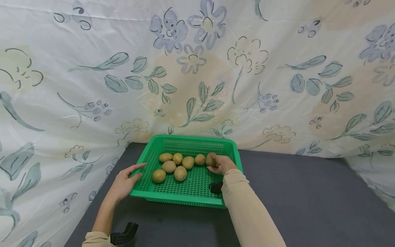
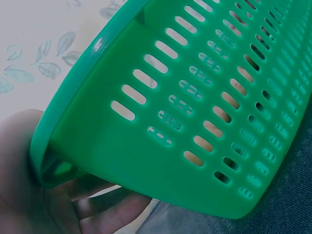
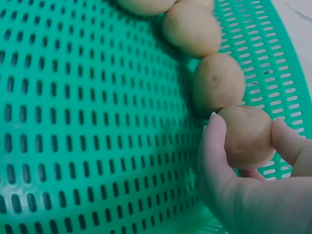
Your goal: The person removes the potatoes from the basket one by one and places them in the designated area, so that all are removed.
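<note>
A green perforated plastic basket [image 1: 185,199] stands on the dark table with several potatoes [image 1: 180,174] grouped in its left and back part. At its left edge, my left hand [image 1: 122,183] grips the rim; in the left wrist view the fingers [image 2: 114,209] curl beneath the rim lip [image 2: 66,90]. Inside the basket at the back right, my right hand [image 1: 223,164] pinches a potato [image 3: 247,137] between thumb and fingers. Close beside that one, another potato [image 3: 219,82] continues the row along the back wall. The palm side of the right hand is hidden in the head view.
A floral cloth [image 1: 197,68] hangs right behind the basket and along the left side. The dark table [image 1: 302,195] extends to the right of the basket. Black wrist mounts [image 1: 124,234] show at both sleeves, the right one over the basket floor.
</note>
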The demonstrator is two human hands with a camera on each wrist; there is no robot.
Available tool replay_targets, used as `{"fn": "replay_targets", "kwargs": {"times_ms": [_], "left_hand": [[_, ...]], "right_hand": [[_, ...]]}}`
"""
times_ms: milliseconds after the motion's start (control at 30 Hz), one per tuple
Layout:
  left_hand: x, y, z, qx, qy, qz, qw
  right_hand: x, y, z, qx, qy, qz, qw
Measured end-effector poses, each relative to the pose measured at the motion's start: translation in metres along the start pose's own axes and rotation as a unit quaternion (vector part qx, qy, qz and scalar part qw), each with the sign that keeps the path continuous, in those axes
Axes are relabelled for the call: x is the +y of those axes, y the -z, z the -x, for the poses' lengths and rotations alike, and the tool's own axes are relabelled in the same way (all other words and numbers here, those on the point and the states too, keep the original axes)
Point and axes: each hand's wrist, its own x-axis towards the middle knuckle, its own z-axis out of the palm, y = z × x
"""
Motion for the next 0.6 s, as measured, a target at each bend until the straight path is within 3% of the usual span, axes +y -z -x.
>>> {"fn": "replay_targets", "kwargs": {"times_ms": [33, 133, 200, 267, 367, 600], "left_hand": [[0.000, 0.000, 0.000, 0.000, 0.000, 0.001, 1.0000], [0.001, -0.001, 0.000, 0.001, 0.000, 0.002, 1.0000], [0.002, -0.001, 0.000, 0.002, 0.000, 0.002, 1.0000], [0.002, -0.001, 0.000, 0.001, -0.001, 0.002, 1.0000], [0.002, -0.002, 0.001, 0.000, -0.002, 0.002, 1.0000], [0.004, -0.002, 0.002, 0.002, 0.003, 0.005, 1.0000]], "right_hand": [[0.003, 0.004, -0.017, -0.011, -0.008, -0.022, 0.9997], [0.004, 0.008, -0.032, -0.032, -0.024, -0.069, 0.9968], [0.001, 0.006, -0.027, -0.035, -0.038, -0.087, 0.9949], [-0.006, 0.000, 0.000, -0.036, -0.037, -0.096, 0.9941], [-0.013, -0.001, 0.020, -0.064, -0.031, -0.108, 0.9916], [-0.021, -0.001, 0.035, -0.112, -0.019, -0.113, 0.9870]]}}
